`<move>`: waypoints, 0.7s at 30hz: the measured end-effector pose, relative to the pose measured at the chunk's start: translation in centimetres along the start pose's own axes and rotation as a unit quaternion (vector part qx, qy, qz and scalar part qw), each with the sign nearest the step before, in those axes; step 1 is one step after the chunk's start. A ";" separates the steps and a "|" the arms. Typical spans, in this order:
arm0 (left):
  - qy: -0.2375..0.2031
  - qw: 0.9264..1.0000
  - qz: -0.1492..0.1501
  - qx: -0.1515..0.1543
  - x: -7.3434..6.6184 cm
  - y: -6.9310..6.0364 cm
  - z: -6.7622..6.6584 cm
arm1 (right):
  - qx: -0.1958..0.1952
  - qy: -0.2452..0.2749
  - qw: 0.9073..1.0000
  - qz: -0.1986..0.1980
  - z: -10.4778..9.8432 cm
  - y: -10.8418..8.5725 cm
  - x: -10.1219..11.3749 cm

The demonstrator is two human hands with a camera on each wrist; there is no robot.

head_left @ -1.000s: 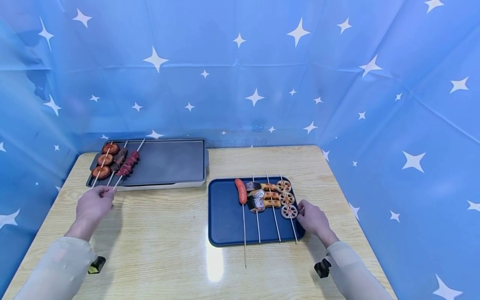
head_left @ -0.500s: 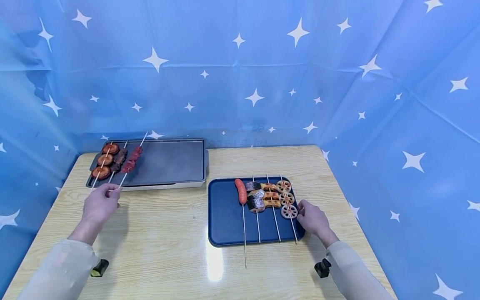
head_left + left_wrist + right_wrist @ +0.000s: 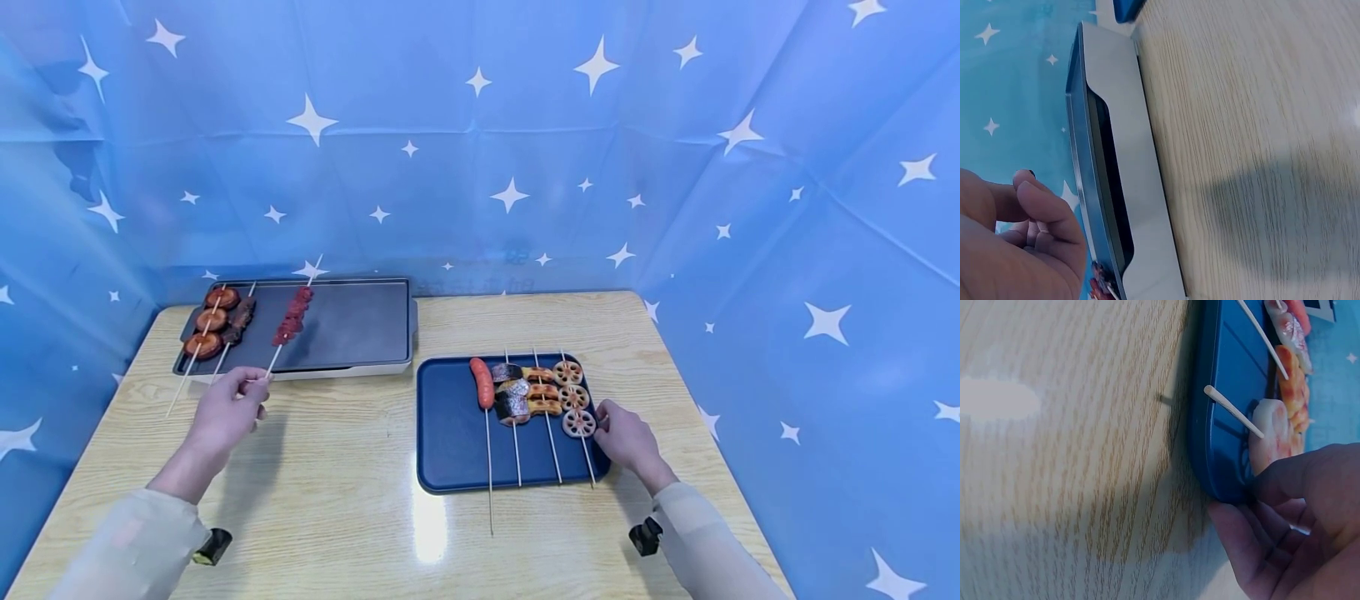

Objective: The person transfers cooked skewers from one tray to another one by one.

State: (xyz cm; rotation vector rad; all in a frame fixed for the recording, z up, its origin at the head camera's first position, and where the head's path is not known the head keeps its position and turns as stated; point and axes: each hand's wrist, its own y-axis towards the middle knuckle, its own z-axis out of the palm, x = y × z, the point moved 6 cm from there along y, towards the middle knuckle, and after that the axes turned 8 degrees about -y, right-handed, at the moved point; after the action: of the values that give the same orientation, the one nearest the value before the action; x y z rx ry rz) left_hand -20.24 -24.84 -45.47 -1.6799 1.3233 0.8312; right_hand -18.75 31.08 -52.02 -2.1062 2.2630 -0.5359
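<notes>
Left hand point(image 3: 228, 408) out over the front of the griddle point(image 3: 356, 325), thumb and fingers pinching the red meat skewer point(image 3: 293, 315) by the bare lower end of its stick point(image 3: 275, 360)! The meat hangs over the griddle, a dark shadow beside it, and the tip pokes past the far edge, so it looks lifted clear.

This one should be light, the stick stiff and thin, the chunks perhaps a little soft. Watch the balance, though: with the weight out front, a pinch this far back could let it dip or roll between the fingers. Bare wood just below the meat looks the steadier hold, and there's no need to squeeze the chunks.

Now the pose: left forearm slanting up from the lower left, palm facing mostly inward as far as the wrist view tells. Over on the other side, the right hand point(image 3: 628, 435) grips the near right corner of the blue tray point(image 3: 450, 437), flat on the desk point(image 3: 322, 475).
</notes>
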 end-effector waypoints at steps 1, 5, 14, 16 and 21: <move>-0.002 1.000 0.002 0.004 -0.1 -0.1 0.2 | 0.001 0.001 1.000 0.000 0.0 0.0 0.0; 0.000 1.000 0.006 0.017 -0.4 -0.4 0.8 | 0.002 0.000 1.000 0.001 0.1 0.1 -0.1; -0.016 0.999 0.002 0.041 -1.0 -1.0 2.1 | -0.005 -0.002 1.000 0.003 0.2 0.2 -0.2; -0.018 0.999 0.006 0.042 -1.3 -1.2 2.4 | -0.006 -0.003 1.000 0.001 0.2 0.2 -0.2; -0.036 0.998 0.009 0.058 -1.7 -1.6 3.3 | -0.007 -0.002 1.000 -0.001 0.2 0.2 -0.3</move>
State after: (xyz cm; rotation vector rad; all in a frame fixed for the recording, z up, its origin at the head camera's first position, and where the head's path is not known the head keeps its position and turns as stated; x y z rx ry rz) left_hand -19.13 -20.94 -45.10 -1.5373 1.3129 0.8029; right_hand -18.86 31.30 -52.33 -2.1136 2.2689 -0.5171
